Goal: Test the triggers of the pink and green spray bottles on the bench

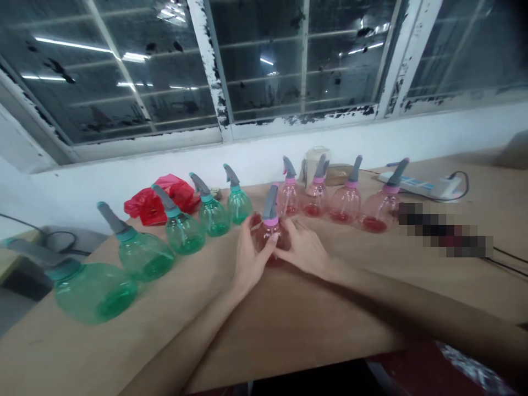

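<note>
A clear pink spray bottle (271,223) with a grey trigger head and pink collar stands upright between my two hands, mid-table. My left hand (252,253) wraps its left side, thumb across the front. From the right, my right hand (303,247) closes round the other side, and the fingers behind the bottle are hidden. Several more pink spray bottles (345,204) stand in a row behind and to the right. On the left runs a row of several green spray bottles (185,234) with grey heads, the nearest green bottle (94,291) being close to the table's left edge.
A crumpled red plastic bag (160,198) lies behind the green row. At the back are a pale container (317,159) and a white power strip (424,184) with a cable. The wooden table (330,324) meets a white wall under windows. A blurred-out patch covers something at right.
</note>
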`<state>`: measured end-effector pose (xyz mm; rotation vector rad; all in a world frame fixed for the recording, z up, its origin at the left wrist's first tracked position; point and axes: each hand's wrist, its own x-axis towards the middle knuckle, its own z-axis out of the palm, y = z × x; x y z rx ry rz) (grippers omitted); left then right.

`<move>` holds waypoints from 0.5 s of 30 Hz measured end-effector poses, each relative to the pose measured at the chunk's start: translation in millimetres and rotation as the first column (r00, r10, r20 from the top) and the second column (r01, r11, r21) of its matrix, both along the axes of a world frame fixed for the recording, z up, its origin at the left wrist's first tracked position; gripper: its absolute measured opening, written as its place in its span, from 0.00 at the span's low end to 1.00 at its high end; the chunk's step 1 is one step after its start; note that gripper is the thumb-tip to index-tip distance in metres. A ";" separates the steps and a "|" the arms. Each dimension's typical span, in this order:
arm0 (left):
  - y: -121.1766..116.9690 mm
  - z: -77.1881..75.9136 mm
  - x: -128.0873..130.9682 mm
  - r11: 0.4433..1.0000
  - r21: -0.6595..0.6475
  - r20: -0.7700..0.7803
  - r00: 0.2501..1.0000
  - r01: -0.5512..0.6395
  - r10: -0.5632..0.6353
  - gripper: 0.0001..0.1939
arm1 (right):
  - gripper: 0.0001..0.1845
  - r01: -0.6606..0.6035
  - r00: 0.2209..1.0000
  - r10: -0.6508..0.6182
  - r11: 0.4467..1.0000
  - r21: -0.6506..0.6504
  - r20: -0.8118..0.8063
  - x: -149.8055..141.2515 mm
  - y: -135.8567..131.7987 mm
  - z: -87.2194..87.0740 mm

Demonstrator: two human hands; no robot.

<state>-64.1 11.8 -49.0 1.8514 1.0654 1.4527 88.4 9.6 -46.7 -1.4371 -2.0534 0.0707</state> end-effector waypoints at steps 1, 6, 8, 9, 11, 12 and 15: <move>-3.6 2.9 2.1 1.000 -0.013 -0.030 1.000 0.002 -0.003 0.30 | 0.23 -0.014 1.000 0.015 0.999 0.031 -0.021 -0.1 -3.5 -5.9; -8.8 15.7 8.8 0.997 -0.082 -0.148 0.989 -0.015 0.003 0.25 | 0.35 -0.109 0.976 0.128 0.988 0.112 -0.174 3.9 -10.2 -21.3; -4.4 22.7 11.0 0.996 -0.094 -0.102 0.995 0.007 -0.017 0.27 | 0.40 -0.188 0.951 0.195 0.981 0.051 -0.242 5.9 -10.7 -22.3; -1.5 26.8 12.4 0.996 -0.093 -0.079 0.997 0.011 -0.019 0.29 | 0.43 -0.209 0.941 0.202 0.978 0.000 -0.273 6.5 -10.9 -22.2; 4.7 35.1 16.7 0.996 -0.086 -0.056 0.998 -0.005 0.001 0.30 | 0.48 -0.220 0.931 0.181 0.971 -0.094 -0.316 6.5 -10.9 -21.9; 7.7 38.9 19.4 0.996 -0.084 -0.055 0.998 -0.018 0.013 0.29 | 0.50 -0.216 0.930 0.167 0.969 -0.121 -0.327 6.1 -10.5 -21.9; 16.6 45.6 28.8 0.994 -0.106 -0.052 0.998 -0.024 0.018 0.22 | 0.53 -0.204 0.933 0.147 0.968 -0.148 -0.328 6.0 -6.9 -22.6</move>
